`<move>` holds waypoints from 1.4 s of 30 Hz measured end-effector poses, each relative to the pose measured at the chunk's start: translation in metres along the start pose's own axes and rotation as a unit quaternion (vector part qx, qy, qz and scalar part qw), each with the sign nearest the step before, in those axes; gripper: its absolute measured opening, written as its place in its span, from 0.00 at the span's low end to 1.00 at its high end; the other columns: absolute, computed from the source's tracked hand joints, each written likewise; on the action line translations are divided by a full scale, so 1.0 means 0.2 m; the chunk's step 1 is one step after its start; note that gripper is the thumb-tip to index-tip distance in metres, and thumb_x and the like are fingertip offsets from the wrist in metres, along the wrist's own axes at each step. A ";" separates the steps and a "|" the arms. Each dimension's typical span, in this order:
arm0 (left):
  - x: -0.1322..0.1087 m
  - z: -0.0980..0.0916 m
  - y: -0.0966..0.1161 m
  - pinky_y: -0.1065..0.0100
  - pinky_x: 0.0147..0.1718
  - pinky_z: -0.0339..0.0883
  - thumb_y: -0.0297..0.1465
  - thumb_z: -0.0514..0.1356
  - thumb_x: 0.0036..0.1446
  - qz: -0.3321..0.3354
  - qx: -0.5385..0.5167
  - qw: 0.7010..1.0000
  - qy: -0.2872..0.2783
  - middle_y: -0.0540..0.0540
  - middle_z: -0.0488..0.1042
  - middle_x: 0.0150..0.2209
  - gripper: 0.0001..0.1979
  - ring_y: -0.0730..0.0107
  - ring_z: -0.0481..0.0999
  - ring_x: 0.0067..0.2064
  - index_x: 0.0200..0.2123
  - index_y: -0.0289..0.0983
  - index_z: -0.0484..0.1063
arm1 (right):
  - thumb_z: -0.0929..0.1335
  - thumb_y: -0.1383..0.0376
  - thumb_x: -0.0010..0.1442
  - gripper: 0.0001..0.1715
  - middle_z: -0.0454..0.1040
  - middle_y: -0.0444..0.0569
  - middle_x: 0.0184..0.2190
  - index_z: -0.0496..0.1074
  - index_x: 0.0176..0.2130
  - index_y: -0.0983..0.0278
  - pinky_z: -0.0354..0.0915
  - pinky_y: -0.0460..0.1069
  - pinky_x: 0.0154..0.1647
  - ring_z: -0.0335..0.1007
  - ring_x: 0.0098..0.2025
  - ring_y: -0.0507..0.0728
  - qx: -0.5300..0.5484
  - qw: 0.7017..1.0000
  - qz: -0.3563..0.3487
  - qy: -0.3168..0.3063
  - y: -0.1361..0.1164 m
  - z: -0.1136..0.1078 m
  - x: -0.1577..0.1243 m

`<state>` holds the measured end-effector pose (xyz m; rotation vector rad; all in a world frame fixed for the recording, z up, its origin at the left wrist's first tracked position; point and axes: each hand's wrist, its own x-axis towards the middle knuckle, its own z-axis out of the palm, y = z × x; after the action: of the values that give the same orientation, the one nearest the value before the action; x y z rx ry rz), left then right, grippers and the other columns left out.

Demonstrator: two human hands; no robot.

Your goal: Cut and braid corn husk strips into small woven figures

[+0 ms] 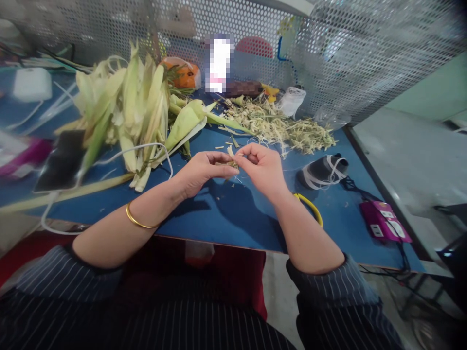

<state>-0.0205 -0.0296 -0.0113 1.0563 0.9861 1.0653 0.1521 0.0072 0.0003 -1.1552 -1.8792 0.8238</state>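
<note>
A mesh screen (197, 24) backs the blue table (233, 226) in the head view. Right of the husks (146, 107), the right hand (265, 167) pinches a pale strip (230, 151); whether the left hand (202, 171) grips it, I cannot tell. Probably light, pliable, easily torn: hold its ends. Fingers hide its lower part.

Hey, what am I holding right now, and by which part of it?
A small pale strip, apparently pinched at its lower end by the right hand, its upper end sticking up; whether the left hand grips it too cannot be told.
</note>
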 end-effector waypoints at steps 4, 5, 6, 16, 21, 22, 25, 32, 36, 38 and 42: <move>0.00 0.01 -0.02 0.69 0.38 0.67 0.35 0.72 0.44 0.025 0.024 0.999 0.041 0.48 0.77 0.31 0.12 0.75 0.72 0.33 0.33 0.36 0.81 | 0.71 0.62 0.55 0.07 0.56 0.37 0.18 0.71 0.28 0.62 0.47 0.47 0.25 0.45 0.22 0.47 0.048 0.999 0.024 0.001 0.00 0.02 0.00; 0.00 0.02 -0.02 0.69 0.39 0.67 0.35 0.71 0.46 0.030 0.028 0.998 0.052 0.48 0.78 0.31 0.10 0.75 0.72 0.33 0.32 0.36 0.81 | 0.71 0.62 0.55 0.08 0.55 0.37 0.18 0.71 0.28 0.63 0.47 0.47 0.25 0.45 0.22 0.47 0.056 0.998 0.027 0.003 0.00 0.02 -0.01; 0.00 0.02 -0.02 0.70 0.40 0.67 0.35 0.71 0.47 0.034 0.031 0.997 0.060 0.48 0.78 0.32 0.09 0.75 0.72 0.34 0.32 0.36 0.81 | 0.71 0.62 0.55 0.08 0.55 0.37 0.17 0.71 0.28 0.63 0.46 0.47 0.24 0.45 0.22 0.47 0.063 0.998 0.030 0.007 0.00 0.03 -0.01; 0.02 0.02 -0.01 0.67 0.44 0.71 0.35 0.73 0.44 0.000 -0.017 0.994 0.109 0.47 0.80 0.32 0.12 0.73 0.76 0.35 0.31 0.36 0.81 | 0.67 0.48 0.61 0.20 0.61 0.40 0.19 0.71 0.32 0.61 0.53 0.48 0.21 0.53 0.19 0.48 0.092 0.990 0.065 0.081 0.04 -0.04 0.03; 0.02 0.01 0.00 0.65 0.45 0.71 0.34 0.73 0.43 -0.006 -0.035 0.993 0.117 0.47 0.80 0.32 0.11 0.73 0.78 0.35 0.30 0.36 0.80 | 0.55 0.50 0.71 0.26 0.71 0.52 0.32 0.73 0.41 0.61 0.62 0.52 0.32 0.68 0.34 0.57 -0.154 0.951 -0.086 0.254 0.15 -0.14 0.08; 0.02 0.01 0.00 0.65 0.45 0.71 0.34 0.73 0.43 -0.008 -0.032 0.993 0.114 0.46 0.80 0.32 0.11 0.72 0.78 0.35 0.30 0.36 0.80 | 0.57 0.52 0.70 0.23 0.72 0.53 0.33 0.74 0.41 0.61 0.63 0.53 0.35 0.69 0.36 0.59 -0.202 0.949 -0.097 0.222 0.17 -0.15 0.09; 0.02 0.01 0.00 0.65 0.44 0.71 0.35 0.72 0.44 -0.011 -0.026 0.994 0.106 0.46 0.80 0.32 0.11 0.71 0.78 0.35 0.31 0.36 0.81 | 0.68 0.59 0.63 0.12 0.76 0.57 0.39 0.78 0.34 0.62 0.66 0.58 0.43 0.71 0.41 0.63 -0.303 0.946 -0.102 0.058 0.20 -0.13 0.09; 0.02 0.00 -0.01 0.65 0.44 0.71 0.36 0.74 0.42 -0.011 -0.024 0.996 0.085 0.45 0.81 0.32 0.13 0.70 0.79 0.35 0.31 0.36 0.82 | 0.67 0.59 0.63 0.14 0.80 0.50 0.39 0.80 0.42 0.60 0.68 0.57 0.46 0.74 0.40 0.57 -0.013 0.999 -0.017 -0.050 0.06 -0.13 0.07; 0.01 0.00 0.00 0.66 0.44 0.71 0.37 0.73 0.44 -0.021 0.002 0.998 0.055 0.45 0.81 0.33 0.13 0.70 0.79 0.35 0.32 0.36 0.82 | 0.73 0.59 0.54 0.14 0.78 0.46 0.33 0.78 0.41 0.62 0.68 0.50 0.38 0.70 0.31 0.51 0.130 0.981 0.055 -0.134 0.01 -0.11 0.05; 0.00 0.00 0.00 0.66 0.44 0.71 0.36 0.72 0.45 -0.023 0.013 0.999 0.034 0.44 0.81 0.33 0.12 0.70 0.79 0.36 0.33 0.36 0.83 | 0.74 0.61 0.52 0.11 0.77 0.44 0.31 0.77 0.36 0.63 0.67 0.49 0.37 0.69 0.30 0.50 0.155 0.978 0.058 -0.127 0.01 -0.09 0.04; 0.00 0.00 0.00 0.67 0.43 0.70 0.36 0.71 0.46 -0.023 0.024 0.999 0.024 0.45 0.81 0.32 0.10 0.71 0.78 0.35 0.32 0.37 0.83 | 0.73 0.63 0.53 0.07 0.72 0.42 0.25 0.72 0.30 0.63 0.65 0.48 0.33 0.67 0.28 0.50 0.139 0.983 0.042 -0.110 0.01 -0.06 0.03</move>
<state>-0.0208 -0.0285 -0.0110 1.0461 1.0746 1.0382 0.1618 0.0161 0.0063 -1.0063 -1.8258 1.2619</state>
